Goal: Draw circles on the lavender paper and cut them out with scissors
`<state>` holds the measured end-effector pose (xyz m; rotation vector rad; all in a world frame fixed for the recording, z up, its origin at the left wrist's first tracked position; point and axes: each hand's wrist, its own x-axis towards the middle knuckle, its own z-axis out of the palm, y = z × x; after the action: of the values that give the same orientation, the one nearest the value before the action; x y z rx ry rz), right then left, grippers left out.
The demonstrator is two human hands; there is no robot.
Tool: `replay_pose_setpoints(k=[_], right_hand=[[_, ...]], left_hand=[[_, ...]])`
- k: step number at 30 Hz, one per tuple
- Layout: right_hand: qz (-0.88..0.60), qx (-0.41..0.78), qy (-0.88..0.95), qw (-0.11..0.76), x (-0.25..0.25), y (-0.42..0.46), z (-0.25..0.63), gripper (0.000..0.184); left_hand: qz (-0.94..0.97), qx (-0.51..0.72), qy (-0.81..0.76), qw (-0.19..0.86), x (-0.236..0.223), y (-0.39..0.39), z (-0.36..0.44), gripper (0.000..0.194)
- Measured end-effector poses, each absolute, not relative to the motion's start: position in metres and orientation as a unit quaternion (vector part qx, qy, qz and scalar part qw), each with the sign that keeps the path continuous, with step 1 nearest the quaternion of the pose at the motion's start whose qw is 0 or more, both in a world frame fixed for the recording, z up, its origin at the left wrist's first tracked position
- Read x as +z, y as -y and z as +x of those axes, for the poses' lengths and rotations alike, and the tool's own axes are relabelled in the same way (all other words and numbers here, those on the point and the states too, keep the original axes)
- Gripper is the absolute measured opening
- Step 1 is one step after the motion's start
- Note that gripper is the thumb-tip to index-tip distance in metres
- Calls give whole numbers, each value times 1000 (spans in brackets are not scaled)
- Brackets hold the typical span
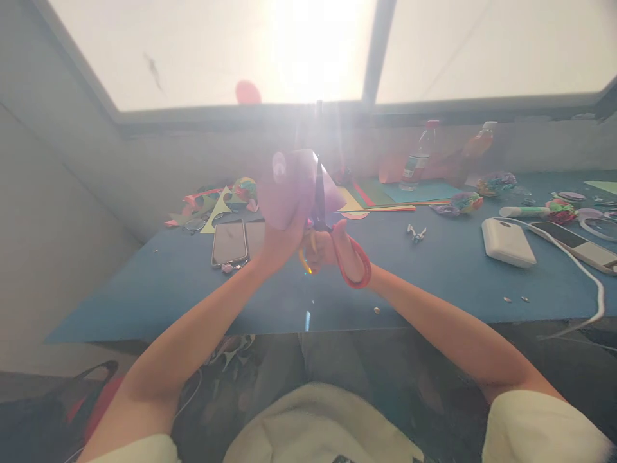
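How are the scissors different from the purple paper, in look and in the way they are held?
Colour: the scissors have a dark blade with red and yellow handles; the paper is pale purple.
Shape: the scissors are narrow at the blade, while the paper is broad.
Hold: the right hand grips the scissors; the left hand holds the paper.
Shared: both are raised above the table.

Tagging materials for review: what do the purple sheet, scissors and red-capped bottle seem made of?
Purple sheet: probably matte paper, being thin; glare hides texture. Scissors: dark, slim blades, likely metal; thick, rounded red handle suggests smooth plastic. Red-capped bottle: likely glossy plastic, being see-through; glass possible.
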<state>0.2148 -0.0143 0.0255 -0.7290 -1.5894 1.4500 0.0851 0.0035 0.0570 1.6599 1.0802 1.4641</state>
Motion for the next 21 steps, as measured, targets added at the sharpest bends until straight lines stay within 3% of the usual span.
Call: replay_pose_setpoints(k=[21], right_hand=[[-307, 561, 636, 433, 26, 17, 217, 75]], left_hand=[[641, 560, -386, 354, 57, -10, 80, 40]])
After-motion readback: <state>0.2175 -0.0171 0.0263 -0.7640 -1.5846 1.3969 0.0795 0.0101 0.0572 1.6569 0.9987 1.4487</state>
